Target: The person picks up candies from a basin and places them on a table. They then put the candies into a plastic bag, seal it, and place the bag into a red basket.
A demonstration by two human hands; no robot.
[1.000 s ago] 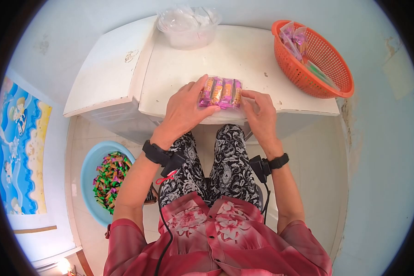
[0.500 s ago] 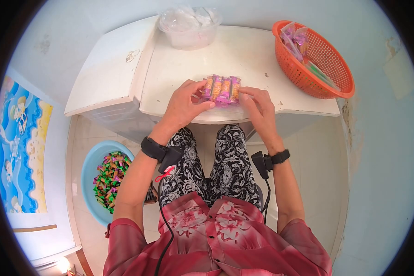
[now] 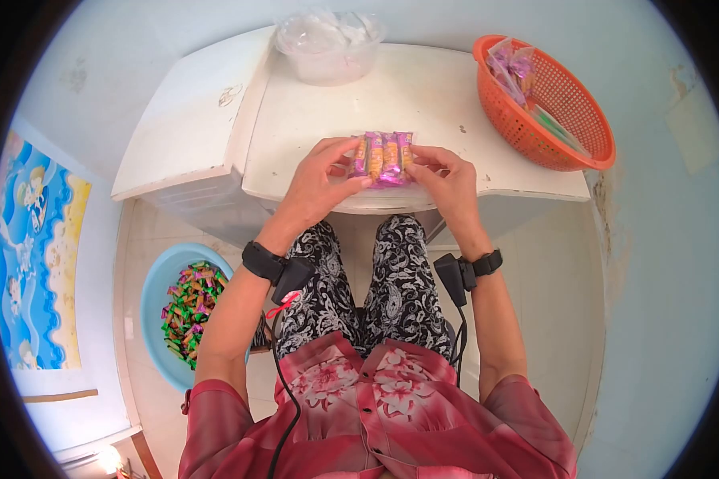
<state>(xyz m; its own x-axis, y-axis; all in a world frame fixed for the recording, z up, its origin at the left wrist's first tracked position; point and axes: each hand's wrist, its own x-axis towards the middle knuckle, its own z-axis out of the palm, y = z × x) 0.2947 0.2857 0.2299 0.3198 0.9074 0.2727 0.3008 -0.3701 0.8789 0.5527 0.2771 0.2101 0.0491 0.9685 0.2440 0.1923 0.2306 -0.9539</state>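
Observation:
A clear plastic bag of purple-and-yellow wrapped candies [image 3: 383, 159] lies near the front edge of the white table, the candies side by side in a row. My left hand [image 3: 321, 177] grips the bag's left side, with fingers at the top and thumb low. At the right side, my right hand [image 3: 443, 180] holds the bag between thumb and fingers. Part of the bag's edges is hidden behind my fingers.
An orange plastic basket [image 3: 599, 128] holding filled bags stands at the table's right. A clear tub [image 3: 331, 68] with plastic bags sits at the back. A blue basin [image 3: 153, 319] of wrapped candies is on the floor at left.
My right hand has closed in on the bag's right side, its thumb now against the candies. The candies sit straighter and closer together. My left hand has barely moved.

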